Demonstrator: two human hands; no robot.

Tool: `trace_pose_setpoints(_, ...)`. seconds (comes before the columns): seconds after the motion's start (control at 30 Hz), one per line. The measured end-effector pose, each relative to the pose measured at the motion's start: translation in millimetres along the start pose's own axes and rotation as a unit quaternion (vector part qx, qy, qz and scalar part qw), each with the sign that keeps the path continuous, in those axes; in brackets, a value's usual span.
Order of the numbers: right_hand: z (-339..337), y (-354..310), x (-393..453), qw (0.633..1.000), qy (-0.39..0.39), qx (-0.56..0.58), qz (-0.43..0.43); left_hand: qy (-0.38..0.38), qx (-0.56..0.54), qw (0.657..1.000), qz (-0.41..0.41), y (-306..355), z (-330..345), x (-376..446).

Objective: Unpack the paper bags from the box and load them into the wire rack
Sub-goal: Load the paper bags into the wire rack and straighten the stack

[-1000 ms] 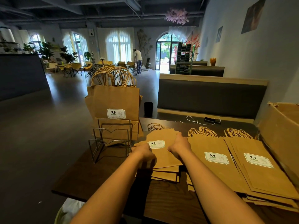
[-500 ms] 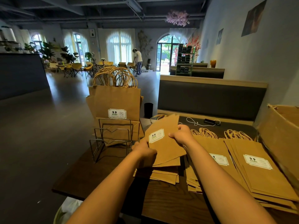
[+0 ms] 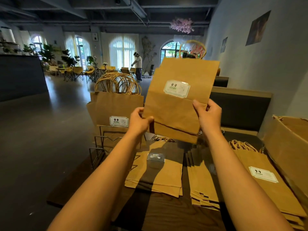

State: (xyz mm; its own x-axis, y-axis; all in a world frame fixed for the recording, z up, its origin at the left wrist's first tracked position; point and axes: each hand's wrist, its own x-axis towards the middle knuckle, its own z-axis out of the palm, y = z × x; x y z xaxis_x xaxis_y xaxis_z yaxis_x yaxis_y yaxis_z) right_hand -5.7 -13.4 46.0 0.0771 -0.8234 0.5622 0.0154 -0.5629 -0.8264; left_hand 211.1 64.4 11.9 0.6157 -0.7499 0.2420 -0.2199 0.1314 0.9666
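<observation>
I hold a flat brown paper bag [image 3: 180, 100] upright in the air, label facing me, handles at the top. My left hand [image 3: 139, 121] pinches its lower left edge and my right hand [image 3: 209, 115] grips its right edge. Below it lies a stack of flat bags [image 3: 156, 174] on the dark wooden table [image 3: 166, 214]. To the left stands the wire rack [image 3: 103, 144], with several upright bags [image 3: 116, 107] in its rear slots. More stacks [image 3: 260, 177] lie to the right, beside the open cardboard box [image 3: 288, 142].
A padded bench back [image 3: 241, 110] stands behind the table. The table's left edge drops to open floor [image 3: 41, 130]. A person [image 3: 138, 65] stands far off by chairs and windows. A grey wall [image 3: 266, 55] runs along the right.
Both hands have lifted the top bag off the middle stack and raised it upright in front of me; the stack beneath is uncovered.
</observation>
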Motion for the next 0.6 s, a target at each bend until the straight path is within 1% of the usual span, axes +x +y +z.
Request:
trace_pose_setpoints(0.07,9.0,-2.6,2.2,0.999,-0.032,-0.017,0.001,0.045,-0.022,0.998,0.041,11.0,-19.1,8.9)
trace_pose_setpoints(0.17,33.0,2.0,4.7,0.996,-0.074,-0.046,0.012,0.095,-0.034,0.992,0.08,19.6,-52.5,20.8)
trace_pose_setpoints(0.3,81.8,11.2,3.1,0.995,-0.08,-0.04,0.051,0.162,-0.039,0.98,0.108,23.6,-94.4,38.2)
trace_pose_setpoints(0.4,115.2,16.7,3.2,0.995,-0.078,0.006,0.057,0.192,-0.023,0.975,0.106,16.9,-119.7,52.0)
trace_pose_setpoints(0.5,139.9,22.5,5.2,0.991,-0.118,-0.027,0.049,0.214,-0.004,0.97,0.111,6.4,-140.5,64.3)
trace_pose_setpoints(0.6,158.0,27.8,6.0,0.989,-0.134,-0.024,0.05,0.219,0.0,0.97,0.108,-4.4,-154.1,73.8)
